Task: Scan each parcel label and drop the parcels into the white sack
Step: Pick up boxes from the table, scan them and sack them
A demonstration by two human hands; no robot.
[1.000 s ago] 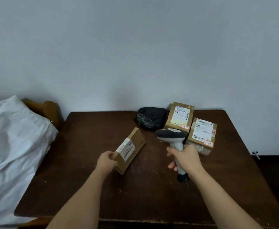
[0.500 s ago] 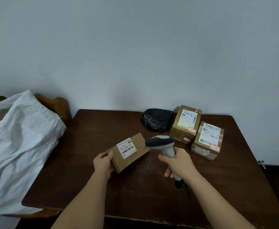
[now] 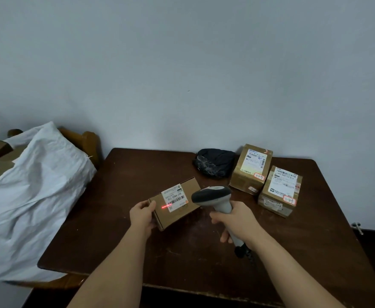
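Left hand (image 3: 142,215) grips small parcel (image 3: 177,203) by its left end, label (image 3: 175,197) up, red scan line on it. Right of parcel: right hand (image 3: 237,220) grips scanner (image 3: 213,196). Two more parcels (image 3: 251,168) (image 3: 280,191) on desk (image 3: 115,230) further right. White sack (image 3: 31,196) well left of parcel, off desk.

A dark brown wooden table (image 3: 120,218) with a scuffed top is seen against a plain pale wall (image 3: 182,63). A crumpled black bundle (image 3: 214,162) is laid on the table's far side, beyond the right hand and nearer the wall. Part of a wooden chair frame (image 3: 86,141) is seen far to the left of the left hand, and a small metal fitting (image 3: 356,225) is seen low on the wall, well to the right of the right hand.
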